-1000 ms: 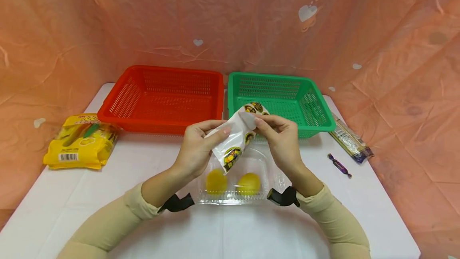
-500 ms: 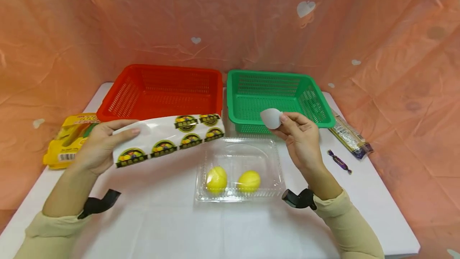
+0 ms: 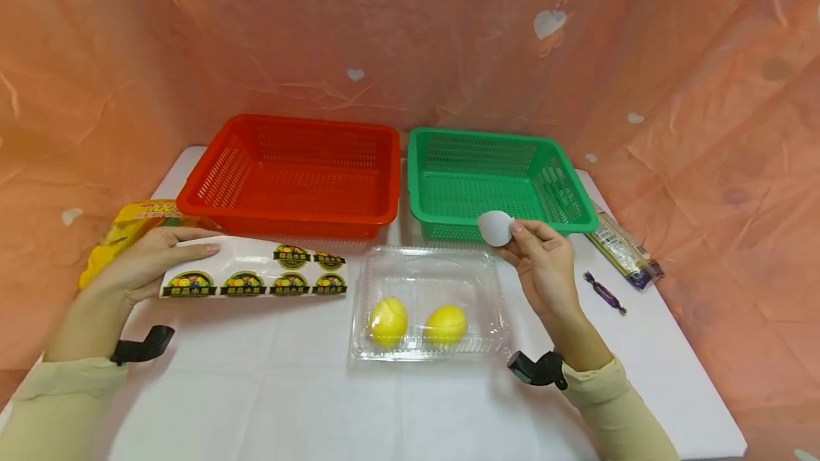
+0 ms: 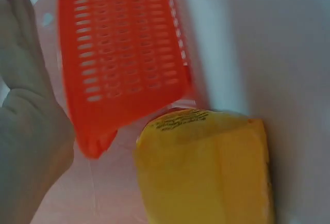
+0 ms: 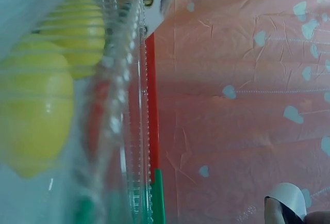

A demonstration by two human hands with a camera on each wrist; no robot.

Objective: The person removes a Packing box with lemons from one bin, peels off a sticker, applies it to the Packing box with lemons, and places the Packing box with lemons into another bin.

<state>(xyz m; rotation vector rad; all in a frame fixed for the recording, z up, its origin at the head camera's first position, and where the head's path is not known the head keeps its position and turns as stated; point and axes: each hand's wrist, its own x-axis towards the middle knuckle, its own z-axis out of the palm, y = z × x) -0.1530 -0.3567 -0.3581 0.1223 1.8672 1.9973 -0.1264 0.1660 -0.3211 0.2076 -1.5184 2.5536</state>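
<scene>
My left hand grips the left end of a white sheet of stickers, thumb on top. Round fruit labels with dark banners are printed along it. On the right, my other hand pinches one peeled sticker between thumb and fingers, its pale back toward the head camera. Between the hands lies a clear plastic clamshell box, lid down. Two yellow lemons, one left and one right, sit inside. In the right wrist view the sticker shows at the bottom edge.
A red basket and a green basket stand along the back. At the left, a yellow bag is partly behind my hand. A gold-and-purple packet and a small purple wrapped candy lie right.
My hands have parted; the sticker has come off the sheet into my right hand. The left hand has carried the sheet leftward and lower, laying it flatter.
</scene>
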